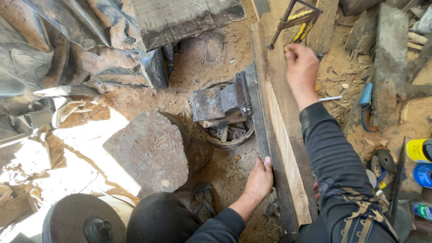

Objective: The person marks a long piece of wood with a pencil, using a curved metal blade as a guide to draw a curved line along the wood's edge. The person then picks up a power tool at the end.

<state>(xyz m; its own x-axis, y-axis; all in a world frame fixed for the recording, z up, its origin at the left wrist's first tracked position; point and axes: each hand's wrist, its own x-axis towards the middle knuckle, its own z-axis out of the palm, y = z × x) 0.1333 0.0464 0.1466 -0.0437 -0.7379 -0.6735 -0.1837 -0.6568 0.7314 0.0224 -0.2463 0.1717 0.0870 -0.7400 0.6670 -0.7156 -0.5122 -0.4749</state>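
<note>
1. Long wooden plank lying lengthwise on sawdust-covered ground, running from near the knees up toward the top of view; pale fresh-cut face showing along its near half, darker weathered wood beyond.
2. Flat metal straightedge, dark and narrow, laid along the plank's left edge, touching it.
3. Left hand at the plank's near left edge, fingers curled over the straightedge's lower end, gripping it against the wood.
4. Right hand over the plank's far half, clenched around something thin; likely a pencil, too small to tell for sure. Black sleeve stretched along the plank's right side.
5. Yellow-and-black clamp at the plank's far end, just beyond the right hand.
6. Rusted metal block just left of the plank, touching the straightedge's upper part, sitting over a round rusty rim.
7. Grey slab stone farther left of the plank, well apart from it.
8. Black plastic sheeting far left of the plank, crumpled, at the upper corner.
9. Blue-handled tool right of the plank on the ground; yellow can and blue can farther right, near the frame edge.
10. White pencil-like stick lying just right of the plank, beside the right wrist.
</note>
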